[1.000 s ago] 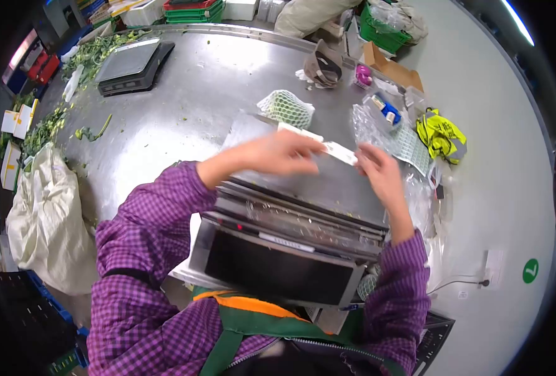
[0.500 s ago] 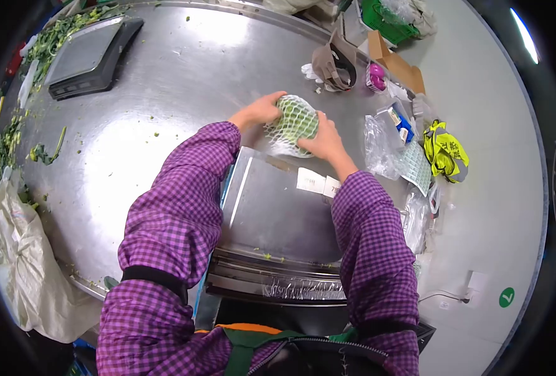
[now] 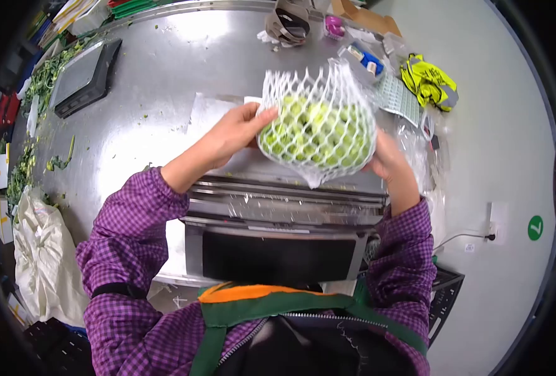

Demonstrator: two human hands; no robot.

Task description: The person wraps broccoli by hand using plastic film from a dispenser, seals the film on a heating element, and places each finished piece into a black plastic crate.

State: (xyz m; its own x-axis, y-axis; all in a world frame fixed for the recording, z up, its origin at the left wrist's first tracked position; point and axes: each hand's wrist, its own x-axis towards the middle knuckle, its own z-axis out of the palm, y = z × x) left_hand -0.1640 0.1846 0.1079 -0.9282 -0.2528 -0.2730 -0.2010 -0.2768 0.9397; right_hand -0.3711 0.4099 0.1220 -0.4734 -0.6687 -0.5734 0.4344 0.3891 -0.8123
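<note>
A green vegetable in a white foam net (image 3: 315, 128) is held up between my two hands, above the flat top of a metal machine (image 3: 284, 210). My left hand (image 3: 235, 133) is closed on its left side, the thumb over the net. My right hand (image 3: 387, 156) grips the lower right side, with most of its fingers hidden behind the net. The net's loose, open end spreads at the top, and a gathered tip points down at the bottom.
A scale (image 3: 84, 76) stands on the steel table (image 3: 158, 69) at the left, near leafy scraps and a white sack (image 3: 46, 260). At the back right are a grey-brown cap (image 3: 287, 24), a clear container (image 3: 362, 61) and a yellow vest (image 3: 428, 83).
Both hands have brought the netted vegetable closer to me, so it looks larger. The view has shifted and now shows more of the machine's dark front.
</note>
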